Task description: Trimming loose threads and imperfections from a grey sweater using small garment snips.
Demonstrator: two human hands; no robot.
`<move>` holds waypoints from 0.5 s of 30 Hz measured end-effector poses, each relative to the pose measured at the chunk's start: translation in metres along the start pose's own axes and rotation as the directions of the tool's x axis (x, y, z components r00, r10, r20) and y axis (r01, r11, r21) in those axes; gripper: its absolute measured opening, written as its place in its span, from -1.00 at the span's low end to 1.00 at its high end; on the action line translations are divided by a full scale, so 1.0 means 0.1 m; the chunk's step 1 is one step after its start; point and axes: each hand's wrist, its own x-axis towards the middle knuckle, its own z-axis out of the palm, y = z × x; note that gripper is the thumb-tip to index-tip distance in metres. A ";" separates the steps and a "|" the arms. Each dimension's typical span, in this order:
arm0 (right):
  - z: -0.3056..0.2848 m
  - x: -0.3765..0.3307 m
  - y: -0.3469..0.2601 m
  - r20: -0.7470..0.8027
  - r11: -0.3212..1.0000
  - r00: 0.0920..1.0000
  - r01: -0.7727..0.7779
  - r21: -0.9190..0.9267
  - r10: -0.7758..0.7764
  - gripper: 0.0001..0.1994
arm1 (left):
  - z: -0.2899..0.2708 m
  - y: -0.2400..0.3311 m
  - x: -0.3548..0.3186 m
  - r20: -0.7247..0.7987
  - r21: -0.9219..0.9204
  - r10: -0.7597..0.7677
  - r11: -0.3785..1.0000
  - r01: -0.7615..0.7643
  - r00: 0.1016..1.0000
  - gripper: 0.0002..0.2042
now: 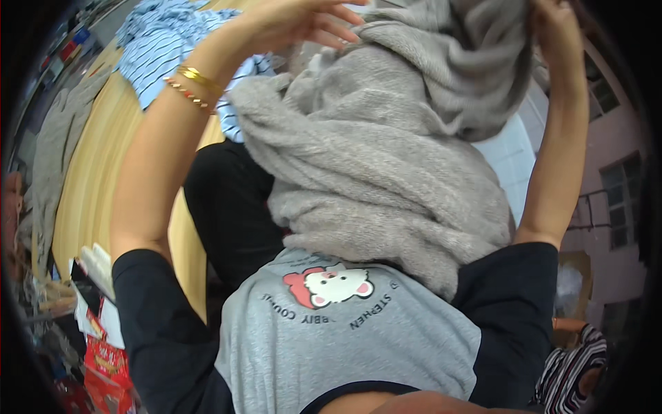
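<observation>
A large grey fleecy cloth (pixel 393 159) lies bunched over my lap and against my front, its upper part lifted in loose folds toward the far right. My right hand (pixel 554 24) is raised at the far right edge of the cloth, with its fingers closed on the fabric; the top of that hand runs close to the picture's rim. My left hand (pixel 310 26) hovers just left of the cloth's upper folds, fingers spread and apart, holding nothing. Whether its fingertips brush the fabric I cannot tell.
A blue striped cloth (pixel 162 41) lies crumpled on the pale wooden table (pixel 89 179) at the far left. Another grey cloth (pixel 58 152) lies along the table's left edge. Red packets (pixel 107 366) are at the lower left. A person in a striped top (pixel 569 369) is at the lower right.
</observation>
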 end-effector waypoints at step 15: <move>1.30 -1.29 0.58 0.658 0.957 0.746 0.254 -0.138 -0.103 -0.53 | 0.30 -0.90 -0.08 -0.555 0.206 -0.018 0.966 0.158 0.832 -0.60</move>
